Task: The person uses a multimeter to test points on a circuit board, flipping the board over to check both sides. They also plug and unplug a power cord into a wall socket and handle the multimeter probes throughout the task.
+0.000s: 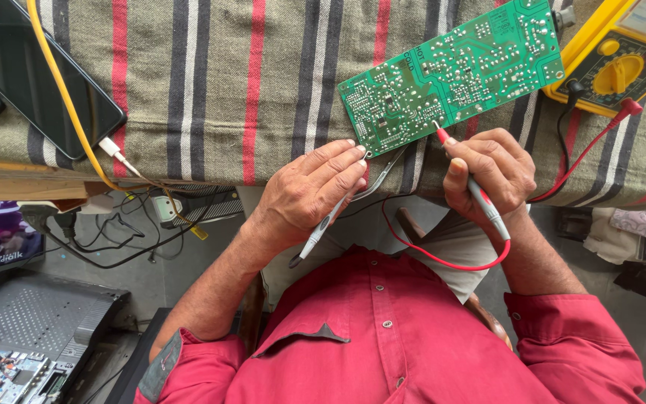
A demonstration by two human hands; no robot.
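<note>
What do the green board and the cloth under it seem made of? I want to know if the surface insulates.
Board: looks like rigid laminate with a glossy green coating, dotted with shiny solder points. Cloth: seems coarse woven fabric, matte, with red and dark stripes and a visible weave.

Circuit board (454, 75): green, rectangular, solder side up, lying tilted on the striped cloth just above both hands.
Red probe (480, 196): slim, red-tipped, gripped in the right hand (487, 176), tip on the board's lower edge; red lead loops below.
Grey probe (338, 213): slim, held in the left hand (312, 191), tip at the board's lower left corner.
</note>
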